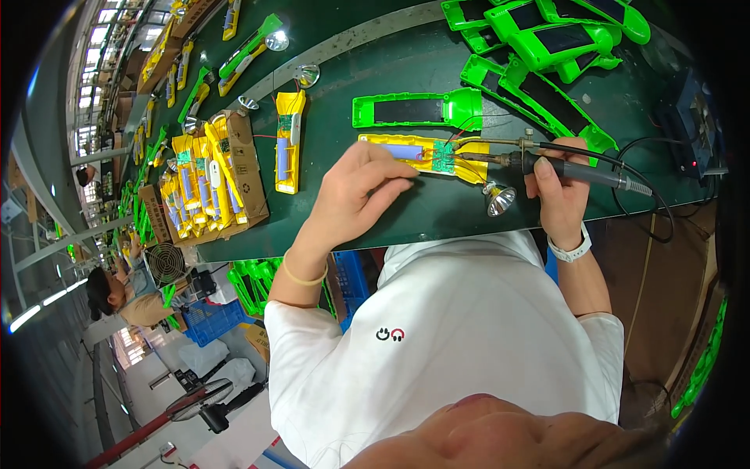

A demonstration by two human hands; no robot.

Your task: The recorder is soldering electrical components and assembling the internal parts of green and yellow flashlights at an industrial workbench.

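A yellow flashlight shell half (475, 148) lies crosswise on the table before me, with a lavender battery cell (401, 152) and a small green circuit board (444, 156) inside. My left hand (361, 187) is closed over its left end, fingers curled at the near edge. A soldering iron (582, 170) is gripped in my right hand (564, 191), its tip at the circuit board. Along the iron runs a thin metal tube joined to a black cable. Thin wires link the board to a shiny reflector lamp (498, 200) by the near edge. Behind lies a green shell half (418, 109).
Several green shells (547, 39) are piled at the far right. A dark blue powered box (687, 133) stands at right with cables. At left are another yellow half (287, 148) and a cardboard box (248, 176) of yellow halves. A person (133, 297) works farther left.
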